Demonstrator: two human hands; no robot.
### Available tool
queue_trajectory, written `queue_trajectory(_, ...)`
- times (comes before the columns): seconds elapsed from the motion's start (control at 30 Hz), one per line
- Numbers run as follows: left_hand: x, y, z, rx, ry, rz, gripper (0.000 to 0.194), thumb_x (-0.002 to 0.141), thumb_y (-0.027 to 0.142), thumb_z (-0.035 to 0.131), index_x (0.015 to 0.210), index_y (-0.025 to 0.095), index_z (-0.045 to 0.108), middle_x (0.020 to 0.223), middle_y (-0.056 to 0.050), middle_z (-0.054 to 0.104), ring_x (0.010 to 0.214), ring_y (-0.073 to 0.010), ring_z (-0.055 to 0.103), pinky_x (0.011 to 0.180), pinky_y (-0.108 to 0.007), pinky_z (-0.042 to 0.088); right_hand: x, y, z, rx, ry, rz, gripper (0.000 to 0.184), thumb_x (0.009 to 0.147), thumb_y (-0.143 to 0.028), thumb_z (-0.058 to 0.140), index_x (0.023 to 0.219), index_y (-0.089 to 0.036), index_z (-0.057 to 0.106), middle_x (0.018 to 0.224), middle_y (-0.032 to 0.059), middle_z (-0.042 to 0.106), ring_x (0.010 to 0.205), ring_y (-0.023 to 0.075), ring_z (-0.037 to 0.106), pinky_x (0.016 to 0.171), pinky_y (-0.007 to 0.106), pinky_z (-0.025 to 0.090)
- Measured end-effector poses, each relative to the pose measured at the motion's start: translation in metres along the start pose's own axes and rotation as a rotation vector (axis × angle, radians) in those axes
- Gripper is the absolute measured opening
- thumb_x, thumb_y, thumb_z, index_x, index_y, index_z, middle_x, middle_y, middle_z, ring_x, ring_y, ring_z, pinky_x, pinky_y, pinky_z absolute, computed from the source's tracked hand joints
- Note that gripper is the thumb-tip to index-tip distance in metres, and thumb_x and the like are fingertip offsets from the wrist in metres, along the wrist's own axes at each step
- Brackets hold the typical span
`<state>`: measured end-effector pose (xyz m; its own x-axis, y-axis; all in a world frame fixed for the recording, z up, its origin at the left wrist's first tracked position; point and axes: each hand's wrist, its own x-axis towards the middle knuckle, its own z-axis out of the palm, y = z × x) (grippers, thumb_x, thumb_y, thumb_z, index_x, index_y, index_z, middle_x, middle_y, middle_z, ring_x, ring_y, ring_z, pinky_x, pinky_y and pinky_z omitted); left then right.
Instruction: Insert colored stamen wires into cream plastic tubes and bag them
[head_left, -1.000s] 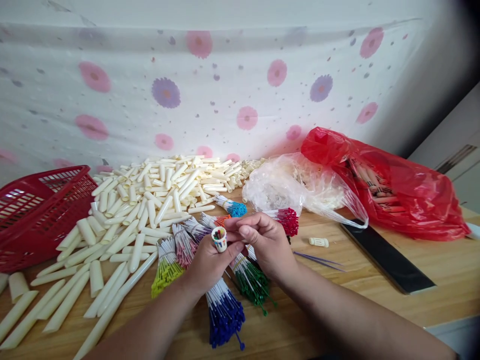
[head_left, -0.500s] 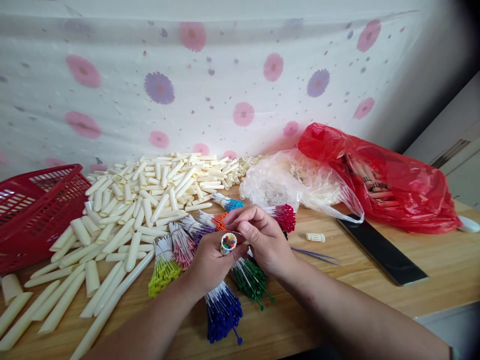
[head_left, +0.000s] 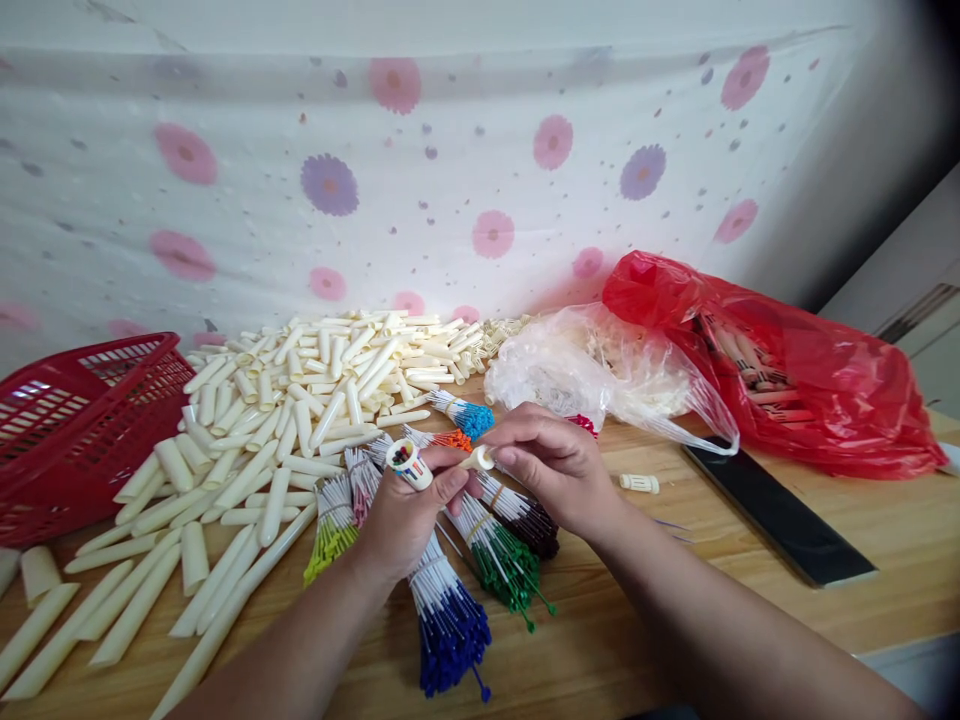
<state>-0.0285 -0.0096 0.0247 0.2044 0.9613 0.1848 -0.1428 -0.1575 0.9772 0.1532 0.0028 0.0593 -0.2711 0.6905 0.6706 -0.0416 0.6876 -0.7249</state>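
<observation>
Smooth, pale wood grain is shown across the counter (head_left: 592,620), on which the blue-tipped bundle (head_left: 452,640) is spread nearest; its loose, beaded sticks could be snagged by a sleeve or wrist. By the left hand (head_left: 397,525), closed round it, the patterned cylinder (head_left: 409,464) is held tilted above the bundles; the coloured tips inside might be spilled if it were tipped further. Between both hands a small cream piece (head_left: 480,459) is held up; the right hand (head_left: 562,468) is narrowed at its flared rim, though whether it is gripped there cannot be told. If pinched too lightly, it could be dropped among the sticks. Beyond, smooth, slant-cut tubes (head_left: 337,375) are heaped loosely and could be set rolling by a knock. Crinkled, glossy film is seen in the red bag (head_left: 832,375).
</observation>
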Motion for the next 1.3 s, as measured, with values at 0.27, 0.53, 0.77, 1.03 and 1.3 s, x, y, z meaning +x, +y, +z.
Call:
queue_trajectory(0.27, 0.0, 0.001, -0.005, 0.202, 0.009, 0.015, 0.022, 0.082, 0.034, 0.062, 0.086, 0.015, 0.072, 0.064, -0.002, 0.064, 0.05, -0.0076, 0.047, 0.045, -0.019, 0.037, 0.005, 0.001, -0.016, -0.244, -0.151, -0.156, 0.011, 0.087, -0.019, 0.055, 0.09, -0.021, 0.065, 0.081, 0.005, 0.069, 0.077, 0.0151, 0.063, 0.069, 0.03, 0.052)
queue_trajectory(0.53, 0.0, 0.001, -0.006, 0.342, 0.066, 0.061, 0.022, 0.082, 0.034, 0.06, 0.082, 0.015, 0.072, 0.058, -0.001, 0.063, 0.047, -0.0085, 0.049, 0.044, -0.019, 0.041, 0.002, 0.012, -0.016, -0.338, -0.186, -0.122, 0.011, 0.088, -0.024, 0.057, 0.087, -0.02, 0.067, 0.079, 0.0049, 0.07, 0.075, 0.0154, 0.063, 0.068, 0.029, 0.05)
queue_trajectory(0.77, 0.0, 0.01, -0.001, 0.419, 0.082, 0.076, 0.021, 0.08, 0.031, 0.06, 0.071, 0.014, 0.069, 0.052, 0.001, 0.059, 0.042, -0.0075, 0.046, 0.04, -0.018, 0.037, -0.001, 0.019, -0.003, -0.557, -0.175, -0.069, 0.035, 0.095, -0.038, 0.04, 0.07, -0.018, 0.057, 0.065, 0.0036, 0.057, 0.062, 0.014, 0.052, 0.059, 0.026, 0.041)
queue_trajectory(1.03, 0.002, 0.018, 0.0, 0.455, 0.113, 0.035, 0.022, 0.078, 0.031, 0.059, 0.065, 0.014, 0.066, 0.048, 0.001, 0.057, 0.04, -0.0078, 0.046, 0.038, -0.018, 0.034, -0.004, 0.019, 0.005, -0.325, -0.128, 0.135, 0.029, 0.091, -0.043, 0.045, 0.081, -0.018, 0.056, 0.07, 0.0026, 0.059, 0.064, 0.0133, 0.053, 0.059, 0.025, 0.041)
queue_trajectory(1.3, 0.002, 0.017, 0.001, 0.439, 0.071, -0.01, 0.021, 0.076, 0.031, 0.06, 0.065, 0.014, 0.066, 0.047, 0.002, 0.056, 0.039, -0.0079, 0.045, 0.039, -0.019, 0.035, -0.006, 0.025, 0.007, -0.496, -0.144, 0.138, 0.042, 0.095, -0.041, 0.035, 0.064, -0.018, 0.052, 0.057, -0.0001, 0.049, 0.053, 0.0113, 0.044, 0.053, 0.024, 0.035)
